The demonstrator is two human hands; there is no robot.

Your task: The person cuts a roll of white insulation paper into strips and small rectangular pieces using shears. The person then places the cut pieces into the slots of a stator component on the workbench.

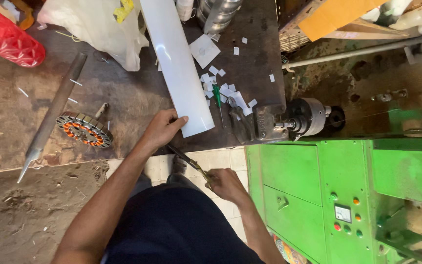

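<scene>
A: What is held by the hands?

B: The near end of a long white sheet (178,68) is pressed down by the left hand (161,128), fingers spread flat on its lower left corner. A pair of scissors (187,160) is gripped by the right hand (225,183), fingers curled round the handles, with the dark blades pointed toward eleven o'clock, up to the sheet's near edge.

A: Where is the sheet placed?

B: It is laid on the dark table (123,98), running from its near edge away toward twelve o'clock. Whether the blades are touching it cannot be told.

A: What is seen around the sheet?

B: At three o'clock of the sheet, small white paper cuttings (225,90) are scattered, and a green-handled screwdriver (217,98) is laid among them. Further toward three o'clock, a dark metal fixture with a chuck (289,122) is mounted at the table's edge.

A: And on the other side?

B: At nine o'clock of the left hand, a round motor stator with copper windings (84,128) is set flat on the table. Just beyond it, a long metal file (52,115) is laid slantwise. At eleven o'clock, a white plastic bag (98,27) and a red bundle (6,36) are found.

A: Anything at lower right?

B: A green machine cabinet with coloured buttons (338,205) is seen at four o'clock of the right hand.
</scene>
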